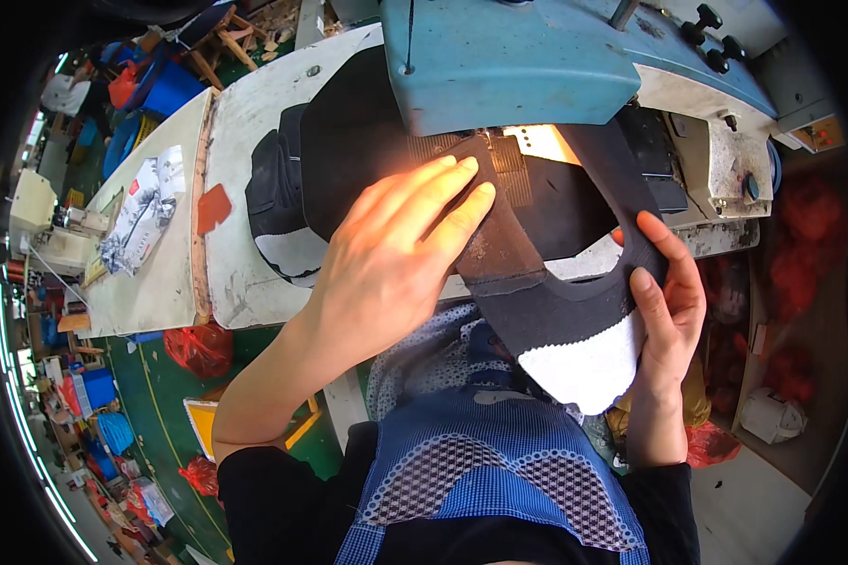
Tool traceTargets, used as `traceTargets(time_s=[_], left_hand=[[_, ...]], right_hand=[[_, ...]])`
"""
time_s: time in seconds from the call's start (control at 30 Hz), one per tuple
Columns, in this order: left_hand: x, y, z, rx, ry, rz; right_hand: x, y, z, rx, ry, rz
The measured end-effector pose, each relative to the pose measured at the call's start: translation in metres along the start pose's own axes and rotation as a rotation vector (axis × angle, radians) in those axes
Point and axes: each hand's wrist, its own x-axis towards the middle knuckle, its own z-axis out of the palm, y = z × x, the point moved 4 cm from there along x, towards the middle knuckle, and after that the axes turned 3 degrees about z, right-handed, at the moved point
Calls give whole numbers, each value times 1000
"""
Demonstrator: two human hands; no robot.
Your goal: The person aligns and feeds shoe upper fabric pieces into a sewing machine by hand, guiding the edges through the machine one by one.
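Observation:
A black shoe upper [565, 311] with a brown strip and a white-backed end lies under the head of a blue sewing machine [509, 71]. Its white end hangs over the front edge of the table. My left hand [386, 245] rests on the brown strip, fingers stretched out flat close to the lit stitching area. On the other side, my right hand [667, 301] pinches the upper's right edge between thumb and fingers. The machine head hides the needle. To the left of the machine bed sits a stack of black pieces [275, 179], partly white at its near end.
On the white worktable [245, 104] lie a reddish-brown scrap [214, 208] and a crumpled silver-white packet [146, 212]. Below hangs or lies a red plastic bag [198, 348]. Red bags [806, 217] fill the space at right. A blue bin [170, 89] stands at the far left.

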Motion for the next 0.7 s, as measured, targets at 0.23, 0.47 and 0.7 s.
traceTargets(time_s=[0.23, 0.47, 0.7], left_hand=[[6, 1, 3, 19, 64, -38], [12, 6, 9, 97, 60, -32], [13, 15, 7, 154, 12, -74]], right_hand=[[18, -9, -4, -59, -17, -22], [33, 0, -10, -25, -25, -35], [35, -2, -15, -74, -49, -34]])
